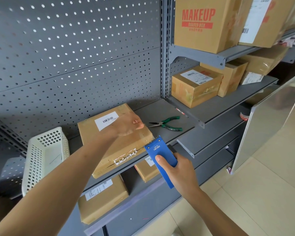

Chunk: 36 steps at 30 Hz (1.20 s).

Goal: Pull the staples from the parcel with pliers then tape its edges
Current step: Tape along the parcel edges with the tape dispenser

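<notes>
A flat brown cardboard parcel (pixel 99 142) with a white barcode label lies on the grey shelf (pixel 162 109). My left hand (pixel 128 125) rests on the parcel's top near its right edge, fingers relaxed and touching the cardboard. My right hand (pixel 179 169) grips a blue tape dispenser (pixel 160 157), whose toothed front end sits at the parcel's near right corner. Green-handled needle-nose pliers (pixel 167 124) lie on the shelf just right of the parcel, jaws pointing at my left hand.
A white perforated plastic basket (pixel 44 155) stands left of the parcel. More cardboard boxes (pixel 194 86) fill the shelves to the right, above and below. A red-printed tape roll (pixel 244 115) lies on the lower right shelf. A pegboard wall stands behind.
</notes>
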Each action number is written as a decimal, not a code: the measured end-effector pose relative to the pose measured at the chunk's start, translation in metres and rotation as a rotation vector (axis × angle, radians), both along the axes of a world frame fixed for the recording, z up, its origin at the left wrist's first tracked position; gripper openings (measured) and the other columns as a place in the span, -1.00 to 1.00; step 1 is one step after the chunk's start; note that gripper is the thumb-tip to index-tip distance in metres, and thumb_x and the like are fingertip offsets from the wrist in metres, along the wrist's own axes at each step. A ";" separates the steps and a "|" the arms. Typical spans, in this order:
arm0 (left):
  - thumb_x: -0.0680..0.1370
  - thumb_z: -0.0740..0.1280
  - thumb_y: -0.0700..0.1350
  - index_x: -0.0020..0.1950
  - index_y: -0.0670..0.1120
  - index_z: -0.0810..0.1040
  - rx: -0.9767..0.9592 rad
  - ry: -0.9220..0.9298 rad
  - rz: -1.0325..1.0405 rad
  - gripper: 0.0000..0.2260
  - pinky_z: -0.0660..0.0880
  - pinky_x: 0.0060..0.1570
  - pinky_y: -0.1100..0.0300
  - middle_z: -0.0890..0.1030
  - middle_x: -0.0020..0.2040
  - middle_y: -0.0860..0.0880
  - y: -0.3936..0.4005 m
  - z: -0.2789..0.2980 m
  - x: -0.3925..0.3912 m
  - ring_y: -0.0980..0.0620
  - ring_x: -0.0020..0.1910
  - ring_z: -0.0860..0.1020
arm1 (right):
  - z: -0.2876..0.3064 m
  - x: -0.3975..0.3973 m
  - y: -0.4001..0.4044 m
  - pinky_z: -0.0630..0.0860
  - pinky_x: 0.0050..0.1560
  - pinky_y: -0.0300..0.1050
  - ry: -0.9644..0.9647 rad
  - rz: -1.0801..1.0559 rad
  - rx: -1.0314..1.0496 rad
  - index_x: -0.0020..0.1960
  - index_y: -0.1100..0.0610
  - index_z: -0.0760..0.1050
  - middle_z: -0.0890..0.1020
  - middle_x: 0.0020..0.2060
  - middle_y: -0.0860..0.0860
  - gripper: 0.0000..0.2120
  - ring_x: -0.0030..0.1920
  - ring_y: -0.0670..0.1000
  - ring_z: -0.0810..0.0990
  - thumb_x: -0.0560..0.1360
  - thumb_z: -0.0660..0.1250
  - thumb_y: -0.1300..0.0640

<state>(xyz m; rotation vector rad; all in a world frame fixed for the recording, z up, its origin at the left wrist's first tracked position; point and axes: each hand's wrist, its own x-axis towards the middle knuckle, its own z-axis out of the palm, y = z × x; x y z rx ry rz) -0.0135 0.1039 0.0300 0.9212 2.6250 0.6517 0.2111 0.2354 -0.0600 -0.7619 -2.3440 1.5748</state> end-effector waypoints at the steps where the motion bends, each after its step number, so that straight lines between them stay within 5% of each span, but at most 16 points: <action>1: 0.63 0.36 0.01 0.02 -0.05 0.67 -0.003 0.000 0.003 -0.83 0.49 0.19 -0.01 0.63 0.04 0.02 0.001 -0.001 0.000 0.00 0.13 0.56 | 0.001 -0.001 -0.001 0.48 -0.37 -0.15 -0.007 -0.001 -0.026 -0.17 0.15 0.53 0.62 -0.31 0.10 -0.39 -0.45 -0.11 0.48 0.36 0.39 -0.43; 9: 0.64 0.34 -0.03 0.02 -0.12 0.68 -0.037 0.003 -0.026 -0.80 0.36 0.09 0.14 0.57 0.02 0.06 0.003 -0.006 0.001 0.06 0.09 0.50 | 0.001 0.000 -0.001 0.51 -0.35 -0.16 -0.048 -0.019 -0.100 -0.18 0.13 0.54 0.57 -0.43 -0.09 -0.50 -0.45 -0.12 0.52 0.44 0.45 -0.33; 21: 0.63 0.35 0.01 -0.05 0.05 0.60 -0.052 -0.001 0.014 -0.91 0.37 0.05 0.12 0.55 0.02 0.08 0.002 -0.016 0.001 0.02 0.12 0.50 | -0.002 -0.003 0.000 0.55 -0.31 -0.18 -0.073 -0.012 -0.137 -0.14 0.13 0.57 0.63 -0.38 -0.04 -0.40 -0.41 -0.11 0.59 0.33 0.39 -0.44; 26: 0.65 0.33 -0.03 0.02 -0.05 0.63 -0.044 0.001 0.023 -0.86 0.37 0.02 0.13 0.55 0.03 0.04 0.003 -0.016 0.005 0.02 0.07 0.49 | -0.008 -0.005 0.003 0.64 -0.24 0.01 -0.093 0.014 -0.153 -0.15 0.13 0.58 0.65 -0.35 0.04 -0.34 -0.39 -0.01 0.63 0.27 0.37 -0.50; 36: 0.65 0.33 -0.01 -0.04 0.02 0.56 -0.050 0.021 0.075 -0.89 0.45 -0.04 0.14 0.63 0.06 -0.02 0.004 -0.026 0.010 -0.01 0.03 0.58 | -0.009 -0.007 0.004 0.53 -0.30 -0.16 -0.093 0.051 -0.110 -0.15 0.10 0.57 0.63 -0.36 -0.01 -0.38 -0.40 -0.09 0.58 0.28 0.35 -0.48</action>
